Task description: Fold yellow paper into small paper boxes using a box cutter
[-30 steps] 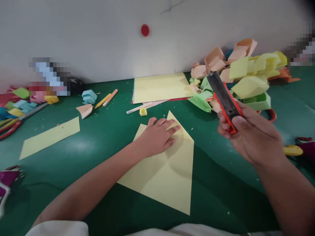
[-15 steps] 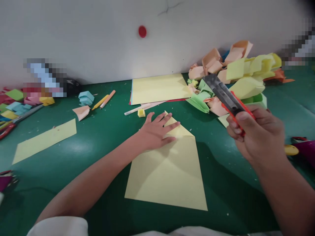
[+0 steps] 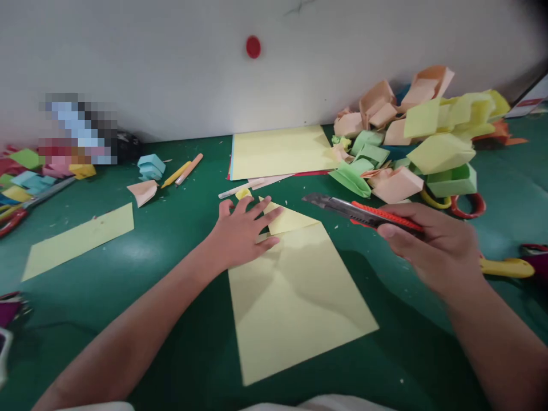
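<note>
A pale yellow sheet of paper [image 3: 295, 302] lies in front of me, its far end folded over into a triangular flap. My left hand [image 3: 244, 231] rests on the flap's left side with fingers spread. In my right hand [image 3: 436, 245] is a utility knife [image 3: 368, 216] with an orange-red and black body. The knife is held above the table, right of the sheet, and its tip points left toward the flap. Just beyond my left fingers sits a small yellow folded piece [image 3: 243, 194].
A stack of yellow paper [image 3: 278, 154] lies against the white wall. Folded paper boxes [image 3: 440, 151] pile up at the back right, near scissors handles [image 3: 468, 205]. On the left are a yellow-green strip [image 3: 81, 240], markers [image 3: 188, 170], a blue folded piece [image 3: 151, 167] and red-handled scissors [image 3: 15, 224].
The sheet has turned, its far end swinging left together with my left hand. My right hand has lowered the knife, which now lies nearly level and points left.
</note>
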A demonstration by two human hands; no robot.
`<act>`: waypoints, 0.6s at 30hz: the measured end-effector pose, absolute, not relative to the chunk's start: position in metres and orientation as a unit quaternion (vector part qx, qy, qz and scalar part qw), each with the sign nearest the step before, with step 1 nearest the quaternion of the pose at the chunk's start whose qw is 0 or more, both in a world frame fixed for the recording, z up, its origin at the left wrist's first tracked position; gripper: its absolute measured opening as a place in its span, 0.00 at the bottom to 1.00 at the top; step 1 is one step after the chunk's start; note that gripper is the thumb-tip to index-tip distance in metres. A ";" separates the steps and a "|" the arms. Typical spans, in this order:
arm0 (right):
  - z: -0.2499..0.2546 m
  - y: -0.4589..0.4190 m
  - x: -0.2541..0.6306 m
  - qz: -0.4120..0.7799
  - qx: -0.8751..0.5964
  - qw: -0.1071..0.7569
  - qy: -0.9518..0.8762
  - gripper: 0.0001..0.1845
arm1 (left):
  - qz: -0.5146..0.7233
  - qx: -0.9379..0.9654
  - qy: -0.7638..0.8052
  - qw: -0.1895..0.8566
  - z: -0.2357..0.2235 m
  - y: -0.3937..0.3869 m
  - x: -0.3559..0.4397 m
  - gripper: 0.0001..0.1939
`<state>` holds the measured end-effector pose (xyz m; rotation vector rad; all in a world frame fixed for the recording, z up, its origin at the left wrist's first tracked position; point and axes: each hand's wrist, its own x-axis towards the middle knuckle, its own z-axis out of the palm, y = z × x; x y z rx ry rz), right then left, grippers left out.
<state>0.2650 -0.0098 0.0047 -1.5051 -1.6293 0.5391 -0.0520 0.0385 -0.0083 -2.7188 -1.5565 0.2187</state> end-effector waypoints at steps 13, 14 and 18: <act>0.007 -0.007 0.266 0.177 -0.533 0.298 -0.772 0.15 | 0.043 -0.846 -0.524 0.086 0.008 -0.009 -0.033 0.22; 0.005 -0.006 0.267 0.177 -0.526 0.293 -0.778 0.15 | 0.040 -0.855 -0.510 0.082 0.007 -0.009 -0.037 0.21; 0.000 0.002 0.274 0.196 -0.494 0.253 -0.809 0.16 | -0.015 -0.894 -0.446 0.045 -0.003 0.000 -0.054 0.17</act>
